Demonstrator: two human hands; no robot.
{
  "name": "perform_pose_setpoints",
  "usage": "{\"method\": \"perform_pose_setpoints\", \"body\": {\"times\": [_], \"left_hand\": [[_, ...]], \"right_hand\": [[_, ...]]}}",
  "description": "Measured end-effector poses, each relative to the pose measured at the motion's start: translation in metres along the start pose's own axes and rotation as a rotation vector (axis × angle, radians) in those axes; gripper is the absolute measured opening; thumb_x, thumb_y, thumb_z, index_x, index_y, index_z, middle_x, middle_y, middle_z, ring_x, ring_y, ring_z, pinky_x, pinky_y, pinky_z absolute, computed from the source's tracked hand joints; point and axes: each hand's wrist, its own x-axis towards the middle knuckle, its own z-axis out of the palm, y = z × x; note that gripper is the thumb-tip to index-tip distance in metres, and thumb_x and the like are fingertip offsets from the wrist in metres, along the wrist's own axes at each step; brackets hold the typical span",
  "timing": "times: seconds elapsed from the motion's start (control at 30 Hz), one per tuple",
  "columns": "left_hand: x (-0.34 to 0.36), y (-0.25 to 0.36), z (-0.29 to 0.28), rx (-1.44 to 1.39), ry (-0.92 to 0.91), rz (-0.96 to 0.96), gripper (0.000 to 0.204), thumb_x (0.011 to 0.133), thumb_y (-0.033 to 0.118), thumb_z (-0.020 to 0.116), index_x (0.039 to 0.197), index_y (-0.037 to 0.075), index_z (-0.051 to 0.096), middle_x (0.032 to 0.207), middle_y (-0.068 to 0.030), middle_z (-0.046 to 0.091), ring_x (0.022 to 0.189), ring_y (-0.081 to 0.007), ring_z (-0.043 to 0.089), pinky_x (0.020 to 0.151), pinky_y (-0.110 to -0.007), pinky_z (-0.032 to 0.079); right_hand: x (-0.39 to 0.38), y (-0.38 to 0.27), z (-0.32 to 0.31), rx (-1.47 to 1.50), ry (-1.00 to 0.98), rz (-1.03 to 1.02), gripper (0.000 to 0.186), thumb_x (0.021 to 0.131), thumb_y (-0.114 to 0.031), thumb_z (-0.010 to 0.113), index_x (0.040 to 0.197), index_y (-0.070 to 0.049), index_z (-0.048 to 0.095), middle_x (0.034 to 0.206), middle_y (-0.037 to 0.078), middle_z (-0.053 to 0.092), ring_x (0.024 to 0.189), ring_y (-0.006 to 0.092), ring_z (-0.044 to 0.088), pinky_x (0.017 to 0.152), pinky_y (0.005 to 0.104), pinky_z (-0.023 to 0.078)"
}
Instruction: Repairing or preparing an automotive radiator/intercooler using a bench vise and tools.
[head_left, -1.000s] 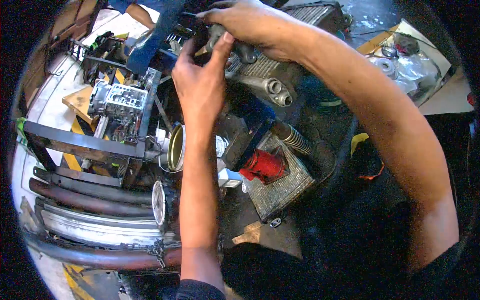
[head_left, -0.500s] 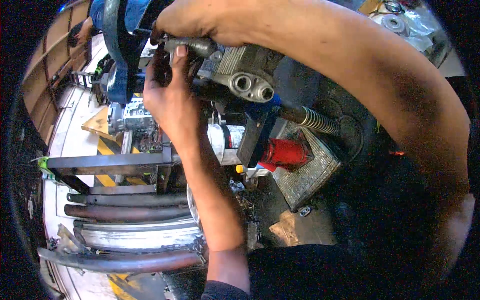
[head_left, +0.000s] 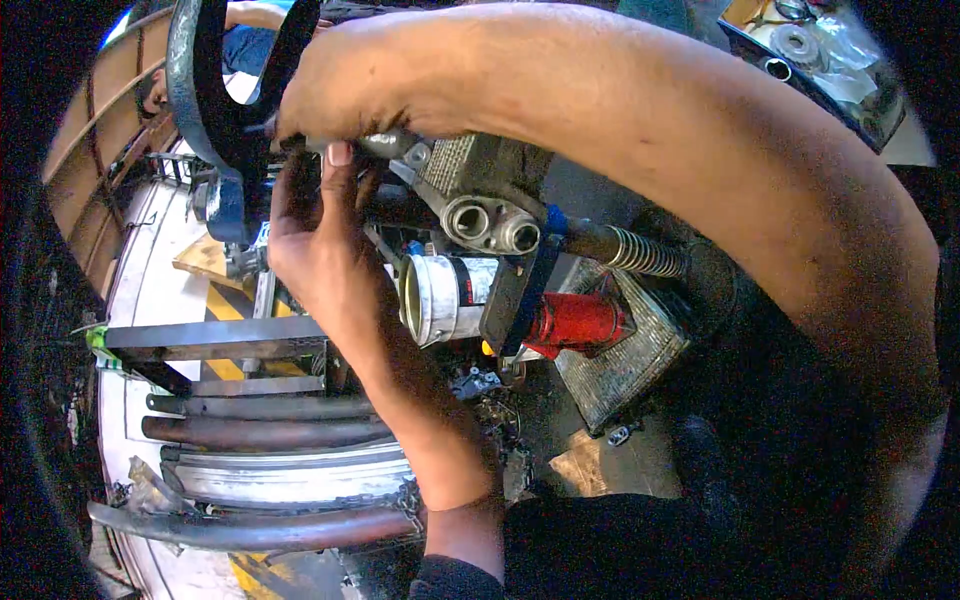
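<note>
My left hand [head_left: 325,235] reaches up with its thumb pressed to a grey metal fitting [head_left: 385,145], its other fingers curled behind it. My right hand [head_left: 325,95] comes over the fitting from the right; its fingertips are tucked out of sight, so what exactly they grip is unclear. Beside my hands are a dark curved steel bracket [head_left: 200,120] and a finned cooler [head_left: 458,160] with a two-port aluminium end [head_left: 495,230]. Below sit a white bucket [head_left: 440,300], a red cylindrical part [head_left: 580,320] and a corrugated hose [head_left: 645,250].
Left are a steel frame [head_left: 210,338], metal pipes [head_left: 250,428] and a plywood piece [head_left: 215,255]. Another person [head_left: 245,45] is partly visible at top left. A radiator [head_left: 615,375] lies right of the bucket. A tray of small parts and plastic bags [head_left: 830,55] is at top right.
Both my hands have moved left, then slightly down with the fitting. The view has shifted, bringing the curved bracket and more of the left-hand wall into sight.
</note>
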Motion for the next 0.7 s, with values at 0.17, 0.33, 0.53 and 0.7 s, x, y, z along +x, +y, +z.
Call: {"method": "perform_pose_setpoints", "body": {"times": [0.17,0.33,0.53,0.7], "left_hand": [[0.003,-0.002,-0.019,0.117,0.038,-0.004,0.039,0.089,0.019,0.065,0.116,-0.007,0.054,0.107,-0.0151,0.063,0.095,-0.0216,0.061,0.084,-0.034,0.052],[0.000,-0.009,-0.007,0.126,0.119,0.071,0.038,0.088,0.014,0.066,0.118,-0.006,0.053,0.107,-0.0159,0.062,0.096,-0.0225,0.061,0.082,-0.033,0.052],[0.003,-0.007,-0.009,0.142,0.114,0.048,0.042,0.091,0.020,0.063,0.119,-0.009,0.052,0.112,-0.0185,0.060,0.096,-0.0204,0.060,0.080,-0.030,0.051],[0.001,0.004,-0.001,0.448,0.221,0.201,0.053,0.095,0.036,0.054,0.121,-0.010,0.051,0.106,-0.0175,0.062,0.092,-0.0193,0.057,0.083,-0.031,0.045]], "right_hand": [[0.003,-0.028,0.010,-0.049,-0.033,-0.002,0.033,0.080,-0.026,0.056,0.108,-0.012,0.067,0.101,0.014,0.067,0.100,0.0294,0.063,0.081,0.0432,0.049],[0.012,-0.011,0.016,-0.272,-0.078,-0.127,0.032,0.083,-0.028,0.055,0.107,-0.012,0.067,0.099,0.015,0.067,0.098,0.0314,0.063,0.080,0.0435,0.049],[-0.003,-0.017,0.012,-0.112,-0.044,-0.042,0.030,0.086,-0.030,0.053,0.108,-0.016,0.067,0.096,0.014,0.067,0.093,0.0314,0.064,0.077,0.0417,0.050],[-0.009,-0.011,0.010,-0.031,0.001,0.042,0.032,0.091,-0.037,0.050,0.108,-0.017,0.067,0.093,0.015,0.067,0.091,0.0307,0.064,0.074,0.0396,0.049]]}}
